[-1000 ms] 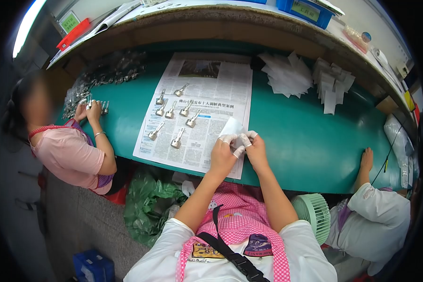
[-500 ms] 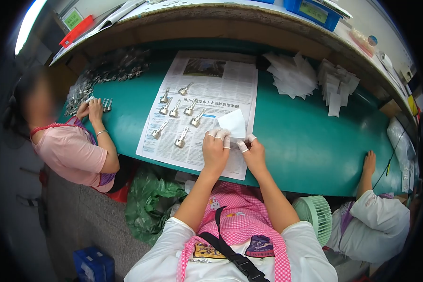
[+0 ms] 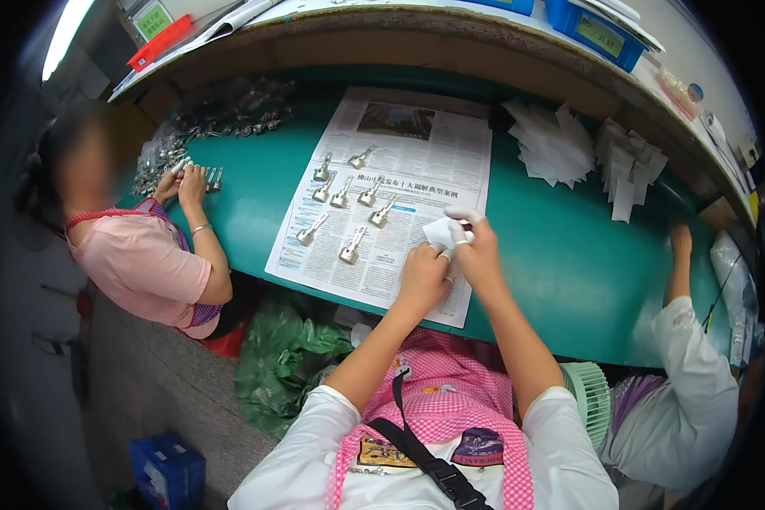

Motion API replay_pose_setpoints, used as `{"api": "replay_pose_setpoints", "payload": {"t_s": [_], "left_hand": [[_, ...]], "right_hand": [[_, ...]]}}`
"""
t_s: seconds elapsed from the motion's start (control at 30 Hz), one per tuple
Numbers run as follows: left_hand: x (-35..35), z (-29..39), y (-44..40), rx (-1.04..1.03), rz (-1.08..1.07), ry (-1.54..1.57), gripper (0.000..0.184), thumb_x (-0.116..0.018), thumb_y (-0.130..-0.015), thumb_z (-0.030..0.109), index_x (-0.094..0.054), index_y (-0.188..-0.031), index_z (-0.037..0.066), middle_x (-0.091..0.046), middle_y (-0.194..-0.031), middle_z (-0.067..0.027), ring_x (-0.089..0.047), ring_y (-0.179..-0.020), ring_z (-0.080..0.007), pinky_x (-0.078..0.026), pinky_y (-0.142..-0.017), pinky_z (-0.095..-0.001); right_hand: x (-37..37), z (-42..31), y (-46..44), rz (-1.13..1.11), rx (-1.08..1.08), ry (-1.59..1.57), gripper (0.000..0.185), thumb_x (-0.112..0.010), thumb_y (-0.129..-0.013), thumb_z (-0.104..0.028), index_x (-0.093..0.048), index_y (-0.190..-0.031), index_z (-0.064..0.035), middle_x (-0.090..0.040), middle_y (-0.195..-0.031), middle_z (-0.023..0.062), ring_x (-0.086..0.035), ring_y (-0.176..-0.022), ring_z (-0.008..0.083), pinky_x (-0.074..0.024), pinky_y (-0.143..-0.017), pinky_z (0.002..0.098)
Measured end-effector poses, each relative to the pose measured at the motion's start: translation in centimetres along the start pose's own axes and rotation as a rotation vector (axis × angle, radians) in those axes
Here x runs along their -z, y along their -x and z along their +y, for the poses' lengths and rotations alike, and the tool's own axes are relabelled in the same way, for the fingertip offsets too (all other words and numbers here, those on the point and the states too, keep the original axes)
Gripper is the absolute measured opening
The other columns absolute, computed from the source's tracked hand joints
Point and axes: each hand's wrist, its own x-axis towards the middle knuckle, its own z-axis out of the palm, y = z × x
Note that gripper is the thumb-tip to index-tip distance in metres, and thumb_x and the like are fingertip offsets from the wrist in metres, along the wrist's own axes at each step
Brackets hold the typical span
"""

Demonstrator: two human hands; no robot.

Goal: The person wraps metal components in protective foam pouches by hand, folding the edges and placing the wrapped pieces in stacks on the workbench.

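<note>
A piece of white paper (image 3: pixel 438 231) is held between my two hands, low over the newspaper (image 3: pixel 382 276). My left hand (image 3: pixel 423 276) is closed at its lower edge, with white covers on the fingertips. My right hand (image 3: pixel 478 252) pinches its right side, and the index finger reaches across above it. The fingers hide part of the sheet, so I cannot tell whether anything is inside it. To the left, several silver metal pieces, which look like lock cylinders with keys in them, lie on the newspaper; the nearest lock cylinder (image 3: pixel 349 254) is left of my left hand.
White paper stacks (image 3: pixel 552 149) lie at the back right of the green table (image 3: pixel 561 255). On the left, a co-worker (image 3: pixel 157 263) handles small parts beside a metal heap (image 3: pixel 157 166). Another person's arm (image 3: pixel 680 263) rests at the right. A shelf (image 3: pixel 331 30) runs along the back.
The white paper has gone from held out flat to mostly covered by my fingers. My right hand has moved up and over it. The co-worker at the right has reached farther forward.
</note>
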Motion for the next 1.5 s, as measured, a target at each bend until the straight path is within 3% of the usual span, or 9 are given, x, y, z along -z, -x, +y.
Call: {"api": "replay_pose_setpoints", "payload": {"t_s": [0.07,0.2,0.3,0.8,0.9,1.07,1.13,1.23,1.5], "left_hand": [[-0.2,-0.3,0.2,0.034,-0.073,-0.007,0.026,-0.065,-0.058,0.001,-0.064,-0.084,0.003,-0.059,-0.088,-0.0117,-0.054,-0.088,-0.0322,-0.042,-0.073,-0.0425],[0.1,-0.2,0.0,-0.02,-0.058,-0.025,0.023,-0.064,-0.057,0.001,-0.063,-0.08,0.001,-0.059,-0.089,-0.0138,-0.054,-0.088,-0.0337,-0.042,-0.073,-0.0434],[0.1,-0.2,-0.1,-0.046,-0.01,0.0,0.022,-0.064,-0.057,0.0,-0.063,-0.079,0.0,-0.059,-0.089,-0.0143,-0.054,-0.088,-0.0341,-0.042,-0.073,-0.0438],[0.6,0.5,-0.2,-0.092,0.014,0.026,0.018,-0.063,-0.056,-0.001,-0.062,-0.074,0.0,-0.059,-0.085,-0.0135,-0.055,-0.085,-0.033,-0.045,-0.07,-0.0438],[0.2,0.2,-0.1,-0.1,0.009,0.02,0.017,-0.064,-0.056,-0.001,-0.063,-0.073,0.001,-0.059,-0.086,-0.0131,-0.055,-0.085,-0.0324,-0.045,-0.071,-0.0443],[0.2,0.2,0.0,-0.059,-0.044,-0.009,0.021,-0.066,-0.06,0.001,-0.066,-0.081,0.001,-0.06,-0.087,-0.0122,-0.056,-0.085,-0.0315,-0.046,-0.073,-0.043],[0.4,0.5,-0.1,-0.056,0.001,0.013,0.018,-0.066,-0.068,0.005,-0.066,-0.086,0.003,-0.06,-0.086,-0.0111,-0.057,-0.082,-0.0311,-0.047,-0.073,-0.0418],[0.3,0.8,-0.1,-0.025,0.026,0.046,0.016,-0.066,-0.075,0.008,-0.066,-0.091,0.006,-0.061,-0.085,-0.0102,-0.057,-0.081,-0.0302,-0.047,-0.073,-0.0406],[0.0,0.9,-0.3,0.138,0.001,0.116,0.013,-0.061,-0.081,0.011,-0.066,-0.092,0.006,-0.061,-0.085,-0.011,-0.058,-0.082,-0.0305,-0.047,-0.072,-0.0406]], "right_hand": [[-1.9,-0.5,-2.3,-0.222,0.026,0.129,0.022,-0.056,-0.084,-0.002,-0.063,-0.105,-0.0041,-0.061,-0.103,0.014,-0.058,-0.099,0.0258,-0.0467,-0.087,0.0356],[-5.9,2.3,-5.6,-0.53,0.218,0.519,0.03,-0.056,-0.078,0.002,-0.065,-0.105,-0.0062,-0.06,-0.102,0.016,-0.055,-0.104,0.0316,-0.0441,-0.091,0.0414],[-7.7,3.0,-6.8,-0.566,0.299,0.777,0.034,-0.055,-0.074,0.005,-0.066,-0.104,-0.0079,-0.061,-0.102,0.0157,-0.053,-0.106,0.0304,-0.0424,-0.092,0.0416],[-5.7,2.9,-5.8,-0.54,0.219,0.768,0.025,-0.059,-0.069,0.006,-0.064,-0.092,-0.0044,-0.062,-0.092,0.0161,-0.056,-0.098,0.0332,-0.0453,-0.087,0.0404],[-4.5,2.5,-5.6,-0.504,0.189,0.581,0.021,-0.061,-0.073,0.003,-0.063,-0.093,-0.0037,-0.062,-0.09,0.0166,-0.059,-0.091,0.0324,-0.0474,-0.082,0.039],[-2.2,0.8,-3.3,-0.153,-0.175,0.04,0.016,-0.063,-0.083,-0.002,-0.061,-0.098,-0.0025,-0.062,-0.088,0.0098,-0.061,-0.081,0.0196,-0.0492,-0.073,0.0298],[-0.7,0.4,-2.1,-0.018,-0.288,-0.212,0.018,-0.059,-0.087,-0.002,-0.059,-0.104,-0.001,-0.061,-0.09,0.0055,-0.058,-0.079,0.0114,-0.0478,-0.069,0.0243],[1.8,0.9,0.6,0.185,-0.375,-0.415,0.018,-0.057,-0.088,-0.002,-0.057,-0.105,-0.0006,-0.061,-0.089,0.0056,-0.058,-0.076,0.0104,-0.047,-0.065,0.023],[5.3,1.3,7.0,0.157,-0.448,-0.336,0.017,-0.057,-0.087,0.001,-0.058,-0.104,-0.0007,-0.059,-0.089,0.0034,-0.055,-0.073,0.0081,-0.0453,-0.064,0.0213]]}}
